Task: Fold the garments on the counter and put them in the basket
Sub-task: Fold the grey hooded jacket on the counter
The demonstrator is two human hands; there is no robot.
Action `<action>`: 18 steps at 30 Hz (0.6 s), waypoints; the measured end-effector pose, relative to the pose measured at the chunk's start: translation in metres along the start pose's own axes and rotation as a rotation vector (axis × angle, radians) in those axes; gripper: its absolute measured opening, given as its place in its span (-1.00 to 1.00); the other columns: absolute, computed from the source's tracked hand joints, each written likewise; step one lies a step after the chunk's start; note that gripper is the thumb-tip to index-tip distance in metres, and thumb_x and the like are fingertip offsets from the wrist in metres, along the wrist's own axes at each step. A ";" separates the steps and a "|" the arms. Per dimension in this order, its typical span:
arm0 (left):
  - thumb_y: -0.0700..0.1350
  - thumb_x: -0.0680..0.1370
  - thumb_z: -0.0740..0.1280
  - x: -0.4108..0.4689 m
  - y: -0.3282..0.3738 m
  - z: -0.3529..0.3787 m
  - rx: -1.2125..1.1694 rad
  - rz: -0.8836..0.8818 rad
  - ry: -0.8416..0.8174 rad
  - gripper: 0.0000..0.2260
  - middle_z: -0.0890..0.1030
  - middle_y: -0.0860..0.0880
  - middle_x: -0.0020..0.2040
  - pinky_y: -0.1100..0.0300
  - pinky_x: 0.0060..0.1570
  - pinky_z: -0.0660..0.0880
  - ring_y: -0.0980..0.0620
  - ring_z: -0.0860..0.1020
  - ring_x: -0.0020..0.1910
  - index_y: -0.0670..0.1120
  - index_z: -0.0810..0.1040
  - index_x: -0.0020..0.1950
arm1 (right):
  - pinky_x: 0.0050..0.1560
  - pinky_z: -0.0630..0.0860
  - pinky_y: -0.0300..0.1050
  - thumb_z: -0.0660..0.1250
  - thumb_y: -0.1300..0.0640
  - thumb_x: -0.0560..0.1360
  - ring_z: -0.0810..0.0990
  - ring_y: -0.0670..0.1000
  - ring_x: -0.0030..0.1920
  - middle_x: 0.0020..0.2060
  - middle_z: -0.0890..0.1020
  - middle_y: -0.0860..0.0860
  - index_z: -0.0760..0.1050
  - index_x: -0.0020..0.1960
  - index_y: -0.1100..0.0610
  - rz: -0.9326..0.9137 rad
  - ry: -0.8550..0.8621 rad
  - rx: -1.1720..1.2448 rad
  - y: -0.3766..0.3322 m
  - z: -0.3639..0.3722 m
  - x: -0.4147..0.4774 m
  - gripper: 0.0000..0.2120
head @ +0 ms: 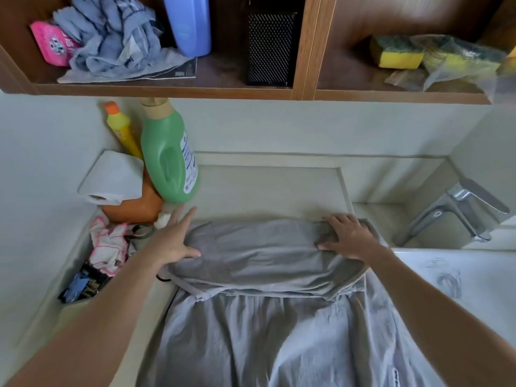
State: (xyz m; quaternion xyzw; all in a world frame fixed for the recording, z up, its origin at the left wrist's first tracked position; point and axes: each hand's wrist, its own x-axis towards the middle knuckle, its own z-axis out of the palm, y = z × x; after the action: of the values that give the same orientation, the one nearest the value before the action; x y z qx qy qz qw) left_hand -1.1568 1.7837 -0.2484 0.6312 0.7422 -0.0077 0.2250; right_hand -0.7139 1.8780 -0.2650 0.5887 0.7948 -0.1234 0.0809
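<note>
While flat on counter (265,191), grey garment (251,255); sponges (396,55) in right shelf compartment (360,79).

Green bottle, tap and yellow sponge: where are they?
green bottle (167,160), head view, on its body.
tap (435,216), head view, on its metal neck.
yellow sponge (399,60), head view, on its yellow side.

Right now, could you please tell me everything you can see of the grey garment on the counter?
The grey garment lies folded into a flat band of soft, creased fabric across the counter, its near edge overlapping paler grey cloth. The left hand rests on its left end, the right hand presses its right end.
</note>
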 end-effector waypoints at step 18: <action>-0.21 0.46 0.49 0.044 0.033 -0.074 -0.213 -0.044 0.617 -0.82 0.61 -0.17 -0.15 0.07 -0.21 0.45 -0.22 0.59 -0.14 -0.20 0.52 -0.04 | -0.26 0.42 0.01 0.36 0.16 0.47 0.60 0.32 -0.20 -0.18 0.63 0.22 0.43 -0.02 0.15 -0.013 0.652 0.133 -0.003 -0.099 0.035 -0.86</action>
State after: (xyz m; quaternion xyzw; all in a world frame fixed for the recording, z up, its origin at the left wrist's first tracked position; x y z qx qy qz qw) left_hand -1.1546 1.8529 -0.1877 0.5606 0.7855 0.2565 0.0540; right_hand -0.7254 1.9381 -0.1796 0.5962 0.7727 0.0193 -0.2169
